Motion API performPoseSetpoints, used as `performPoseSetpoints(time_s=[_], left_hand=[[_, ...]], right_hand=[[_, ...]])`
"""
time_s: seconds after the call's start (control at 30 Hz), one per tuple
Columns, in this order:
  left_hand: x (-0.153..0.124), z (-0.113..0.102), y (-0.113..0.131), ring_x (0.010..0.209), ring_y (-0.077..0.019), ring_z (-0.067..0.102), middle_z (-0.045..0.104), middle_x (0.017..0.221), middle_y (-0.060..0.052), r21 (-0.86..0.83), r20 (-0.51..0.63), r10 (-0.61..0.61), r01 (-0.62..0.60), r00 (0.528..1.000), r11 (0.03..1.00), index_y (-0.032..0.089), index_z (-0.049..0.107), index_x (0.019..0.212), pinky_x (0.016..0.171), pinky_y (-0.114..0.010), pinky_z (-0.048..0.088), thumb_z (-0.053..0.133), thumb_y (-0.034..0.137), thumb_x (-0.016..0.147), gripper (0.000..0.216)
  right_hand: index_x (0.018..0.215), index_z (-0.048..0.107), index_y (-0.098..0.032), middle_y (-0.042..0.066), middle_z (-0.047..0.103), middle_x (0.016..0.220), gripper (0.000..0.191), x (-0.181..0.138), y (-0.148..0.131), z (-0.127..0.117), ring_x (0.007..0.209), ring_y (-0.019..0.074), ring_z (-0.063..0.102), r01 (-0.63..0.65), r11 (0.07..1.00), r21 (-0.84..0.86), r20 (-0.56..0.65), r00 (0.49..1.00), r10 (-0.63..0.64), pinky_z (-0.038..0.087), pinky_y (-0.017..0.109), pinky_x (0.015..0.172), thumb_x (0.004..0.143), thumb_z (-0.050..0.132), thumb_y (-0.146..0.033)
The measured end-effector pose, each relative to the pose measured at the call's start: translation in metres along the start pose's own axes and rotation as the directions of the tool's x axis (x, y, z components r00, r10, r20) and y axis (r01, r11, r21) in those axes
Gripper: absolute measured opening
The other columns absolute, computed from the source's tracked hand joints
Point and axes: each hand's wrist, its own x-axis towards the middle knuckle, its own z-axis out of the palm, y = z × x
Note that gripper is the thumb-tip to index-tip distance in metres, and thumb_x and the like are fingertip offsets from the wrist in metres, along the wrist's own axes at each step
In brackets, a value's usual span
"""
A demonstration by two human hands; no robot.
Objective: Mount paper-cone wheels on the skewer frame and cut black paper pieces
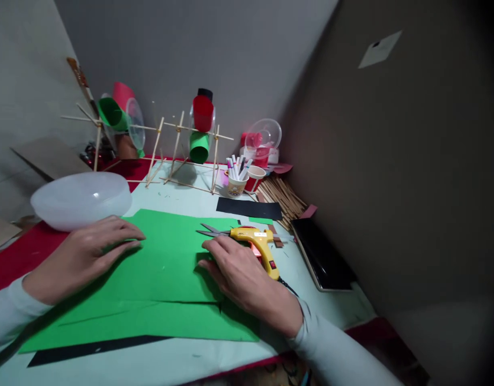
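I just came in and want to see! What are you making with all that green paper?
A person sits at a craft table, both hands flat on a big green paper sheet. The left hand presses its left part, near a white plastic bowl. The right hand rests on the sheet's right edge, beside a yellow glue gun and scissors. Behind stands a stick frame carrying red and green cups. What it will become is not clear.

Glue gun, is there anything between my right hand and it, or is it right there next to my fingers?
Nothing visible stands between them. The right hand lies flat on the green paper, and the yellow glue gun sits right beside its fingers, scissors just beyond.
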Motion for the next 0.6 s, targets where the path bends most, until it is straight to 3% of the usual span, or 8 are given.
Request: performPoseSetpoints(time_s=[0.07,0.13,0.2,0.33,0.47,0.6], left_hand=[[-0.001,0.004,-0.001,0.103,-0.0230,0.066,0.074,0.106,-0.001,-0.005,-0.007,0.005,-0.005,1.000,1.000,0.028,0.072,0.100,0.093,-0.033,0.048,0.057,0.034,0.092,0.017],[-0.002,0.007,-0.002,0.101,-0.0225,0.066,0.074,0.104,0.001,-0.018,-0.056,0.008,-0.009,0.998,1.000,0.030,0.072,0.098,0.093,-0.033,0.048,0.058,0.034,0.092,0.016],[-0.001,0.010,-0.002,0.100,-0.0219,0.066,0.075,0.102,0.002,-0.017,-0.086,0.026,-0.028,0.996,0.999,0.030,0.072,0.096,0.093,-0.032,0.048,0.058,0.033,0.091,0.015],[0.000,0.014,-0.008,0.093,-0.0185,0.070,0.076,0.097,0.004,0.024,-0.125,0.140,-0.138,0.982,0.990,0.032,0.074,0.095,0.086,-0.027,0.053,0.056,0.029,0.091,0.018],[-0.003,0.019,-0.020,0.092,-0.0152,0.071,0.076,0.098,0.009,0.077,-0.197,0.217,-0.205,0.956,0.976,0.038,0.072,0.099,0.085,-0.023,0.054,0.053,0.024,0.091,0.026],[-0.003,0.024,-0.022,0.090,-0.0138,0.072,0.076,0.097,0.014,0.118,-0.221,0.249,-0.228,0.943,0.967,0.045,0.071,0.099,0.080,-0.023,0.058,0.050,0.022,0.091,0.032]], right_hand=[[0.114,0.058,-0.016,0.010,0.065,0.108,0.022,0.002,0.006,-0.006,0.095,0.0223,0.062,-0.023,0.999,-0.037,-0.033,0.999,0.022,0.049,0.032,0.075,0.103,0.046,-0.030],[0.118,0.058,-0.016,0.011,0.065,0.114,0.022,0.008,0.019,-0.014,0.099,0.0222,0.061,-0.136,0.985,-0.102,-0.043,0.990,0.133,0.048,0.033,0.082,0.101,0.047,-0.023],[0.121,0.057,-0.014,0.014,0.064,0.119,0.025,0.018,0.041,-0.023,0.104,0.0236,0.060,-0.258,0.949,-0.181,-0.039,0.966,0.255,0.047,0.035,0.087,0.098,0.047,-0.014],[0.121,0.058,-0.009,0.017,0.066,0.116,0.031,0.038,0.095,-0.030,0.112,0.0259,0.058,-0.310,0.914,-0.261,0.009,0.946,0.323,0.043,0.039,0.099,0.091,0.051,-0.004],[0.113,0.063,-0.012,0.011,0.066,0.117,0.021,0.044,0.135,-0.018,0.109,0.0242,0.061,-0.345,0.877,-0.336,0.073,0.918,0.389,0.049,0.043,0.095,0.094,0.060,-0.020],[0.111,0.064,-0.015,0.006,0.067,0.110,0.022,0.041,0.144,-0.009,0.100,0.0209,0.065,-0.339,0.861,-0.378,0.122,0.904,0.410,0.053,0.044,0.091,0.096,0.060,-0.031]])
